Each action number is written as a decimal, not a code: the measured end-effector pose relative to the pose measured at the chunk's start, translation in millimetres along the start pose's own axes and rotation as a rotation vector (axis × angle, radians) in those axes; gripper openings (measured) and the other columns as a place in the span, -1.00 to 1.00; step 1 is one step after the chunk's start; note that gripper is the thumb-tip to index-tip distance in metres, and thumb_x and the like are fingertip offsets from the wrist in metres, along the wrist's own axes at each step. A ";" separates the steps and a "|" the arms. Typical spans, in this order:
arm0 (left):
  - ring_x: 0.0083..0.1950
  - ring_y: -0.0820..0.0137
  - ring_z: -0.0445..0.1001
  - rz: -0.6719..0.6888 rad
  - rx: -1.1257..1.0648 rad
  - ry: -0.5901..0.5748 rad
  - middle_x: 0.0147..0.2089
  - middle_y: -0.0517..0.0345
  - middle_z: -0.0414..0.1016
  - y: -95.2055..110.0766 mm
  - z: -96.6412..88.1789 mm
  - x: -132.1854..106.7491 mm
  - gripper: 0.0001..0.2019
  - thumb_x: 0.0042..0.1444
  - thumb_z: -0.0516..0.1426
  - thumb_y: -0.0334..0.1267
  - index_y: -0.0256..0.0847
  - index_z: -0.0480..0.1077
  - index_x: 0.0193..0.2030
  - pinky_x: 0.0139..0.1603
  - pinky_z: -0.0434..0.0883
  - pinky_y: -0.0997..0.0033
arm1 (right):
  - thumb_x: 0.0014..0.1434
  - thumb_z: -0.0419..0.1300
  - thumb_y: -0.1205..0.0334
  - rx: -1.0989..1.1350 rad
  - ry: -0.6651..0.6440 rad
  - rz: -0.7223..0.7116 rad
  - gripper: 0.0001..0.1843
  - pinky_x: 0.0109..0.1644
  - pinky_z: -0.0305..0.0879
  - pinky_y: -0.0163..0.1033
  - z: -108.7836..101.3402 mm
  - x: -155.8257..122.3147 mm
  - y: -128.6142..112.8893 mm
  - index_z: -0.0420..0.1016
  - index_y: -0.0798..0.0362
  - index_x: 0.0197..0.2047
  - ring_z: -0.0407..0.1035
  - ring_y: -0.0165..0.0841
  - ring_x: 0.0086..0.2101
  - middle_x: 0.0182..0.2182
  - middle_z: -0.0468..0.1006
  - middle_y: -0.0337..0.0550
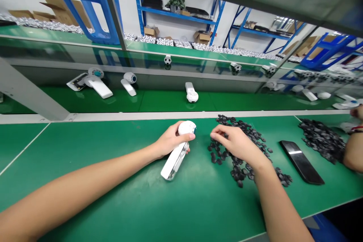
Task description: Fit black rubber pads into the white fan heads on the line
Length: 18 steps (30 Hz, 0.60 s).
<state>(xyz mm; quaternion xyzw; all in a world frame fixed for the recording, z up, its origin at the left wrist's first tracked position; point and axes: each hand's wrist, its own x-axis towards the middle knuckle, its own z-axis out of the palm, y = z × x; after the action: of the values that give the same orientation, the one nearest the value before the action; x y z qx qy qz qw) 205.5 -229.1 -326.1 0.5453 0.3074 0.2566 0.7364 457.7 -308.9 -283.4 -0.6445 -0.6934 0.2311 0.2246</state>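
Left hand (169,140) wrapped around white device (173,160), over green tabletop (127,200), left of black pieces (255,135). Right hand (237,143) over those pieces, fingertips drawn close together (can't tell if pinching one).

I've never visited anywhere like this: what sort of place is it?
Probably a factory assembly line: the left hand holds a white device at a green workbench, small black parts lie scattered by the right hand, and more white devices sit along a green strip behind.

Apparently no readable lettering or signs anywhere.
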 end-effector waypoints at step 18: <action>-0.54 0.37 0.53 0.073 -0.248 0.018 -0.33 0.14 0.55 -1.3 2.1 2.9 -0.50 0.28 0.13 0.24 -0.16 0.26 0.03 -0.54 0.41 0.46 | 0.30 0.26 0.16 0.347 -0.217 -0.077 -0.90 -0.32 0.38 -0.28 22.5 0.3 -13.5 0.53 0.00 -0.22 0.45 -0.36 -0.42 -0.42 0.59 -0.27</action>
<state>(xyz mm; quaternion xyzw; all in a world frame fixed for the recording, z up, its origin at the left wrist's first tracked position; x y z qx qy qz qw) 209.0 -228.7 -327.4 0.4584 0.2598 0.3242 0.7856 433.3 -310.1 -293.0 -0.5403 -0.6876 0.4063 0.2649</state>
